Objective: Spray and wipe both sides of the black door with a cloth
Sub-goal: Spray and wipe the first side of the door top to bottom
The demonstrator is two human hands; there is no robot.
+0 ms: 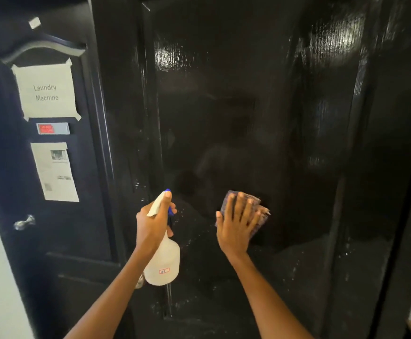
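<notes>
Head view: black door (236, 106) stands straight ahead of both hands, long axis vertical, glossy and wet, spray droplets on the lower panel below the cloth. Right hand (236, 223) is nearer, fingers spread flat, pressing the folded cloth (260, 211) against the door at mid-height. Left hand (154, 221) grips the spray bottle (163, 263) by its neck, nozzle toward the door, just off the surface.

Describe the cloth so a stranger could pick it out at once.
Start at the glossy black door filling the view. Low on its panel, the right hand presses a folded purplish cloth flat against it. The white spray bottle beside it is in the left hand.
</notes>
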